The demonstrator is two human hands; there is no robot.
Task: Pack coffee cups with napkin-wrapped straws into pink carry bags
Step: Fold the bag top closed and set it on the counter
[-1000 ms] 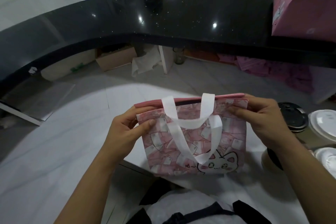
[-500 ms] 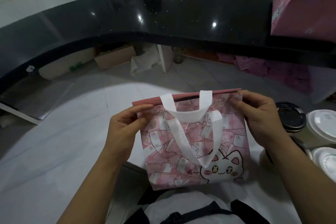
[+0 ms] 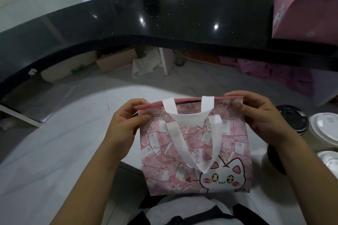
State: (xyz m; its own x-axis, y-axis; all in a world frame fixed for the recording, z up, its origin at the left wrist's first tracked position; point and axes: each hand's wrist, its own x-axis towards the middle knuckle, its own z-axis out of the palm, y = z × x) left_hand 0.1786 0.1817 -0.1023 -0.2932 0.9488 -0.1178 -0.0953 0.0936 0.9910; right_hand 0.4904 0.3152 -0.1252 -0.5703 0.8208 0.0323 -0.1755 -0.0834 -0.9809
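While the pink carry bag (image 3: 193,151) is held flat and unfilled, the step in hand reads as opening it for loading. Black ledge (image 3: 164,23): beyond and above the bag, curved, glossy. White tabletop (image 3: 54,151): beneath the bag and to both sides of it. The bag itself: cat print facing the person, held up by its two top corners over the tabletop's near edge, mouth showing only a thin dark slit. Pink box (image 3: 307,2): up and to the right of the bag, on the ledge. Left grip (image 3: 126,124): pinching the bag's top-left corner, thumb on the near panel. Right grip (image 3: 263,120): pinching the top-right corner likewise. White handles (image 3: 188,120): folded down over the bag's front face. Lidded cups, right of the bag: one black lid (image 3: 290,118), two white lids (image 3: 323,129), bodies mostly hidden. Straws and napkins: none visible. Next move, by judgement: draw the two panels apart and spread the base so the bag stands open; then free one grip for a cup.
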